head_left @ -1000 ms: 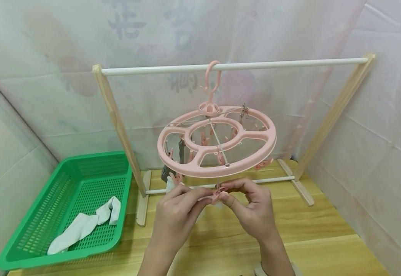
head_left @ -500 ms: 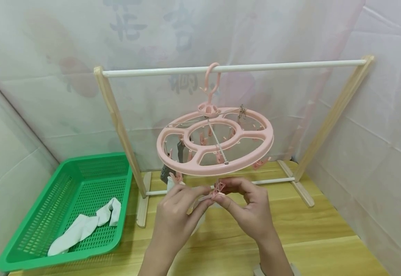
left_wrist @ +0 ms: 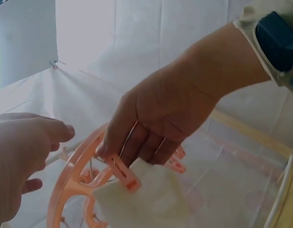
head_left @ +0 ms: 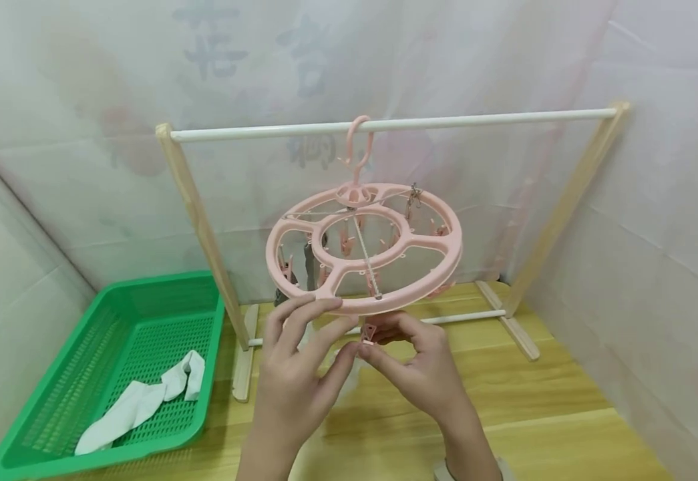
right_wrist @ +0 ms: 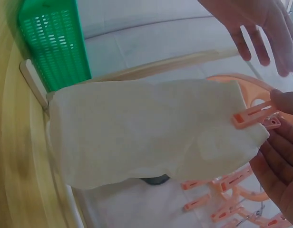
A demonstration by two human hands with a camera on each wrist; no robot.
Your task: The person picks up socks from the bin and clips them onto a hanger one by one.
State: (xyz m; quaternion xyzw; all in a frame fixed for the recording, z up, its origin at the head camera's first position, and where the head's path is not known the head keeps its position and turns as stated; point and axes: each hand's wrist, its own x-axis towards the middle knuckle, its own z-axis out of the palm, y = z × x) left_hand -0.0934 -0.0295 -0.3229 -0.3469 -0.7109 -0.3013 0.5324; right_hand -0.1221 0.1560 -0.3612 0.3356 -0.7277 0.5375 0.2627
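Right hand (head_left: 411,361) pinches a pink clip (head_left: 369,332) under the round hanger (head_left: 363,247) — the clip bites a white sock (right_wrist: 151,130). Left hand (head_left: 300,364) hovers beside it, fingers loose, holding nothing.

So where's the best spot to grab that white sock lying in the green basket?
Probably the middle of the white sock, from straight above: it lies flat and stretched out on the floor of the green basket, whose walls block a side approach.

Wooden desk (head_left: 565,414): green basket (head_left: 144,347) at left, holding white socks (head_left: 138,407); wooden drying rack (head_left: 204,227) standing just beside it.
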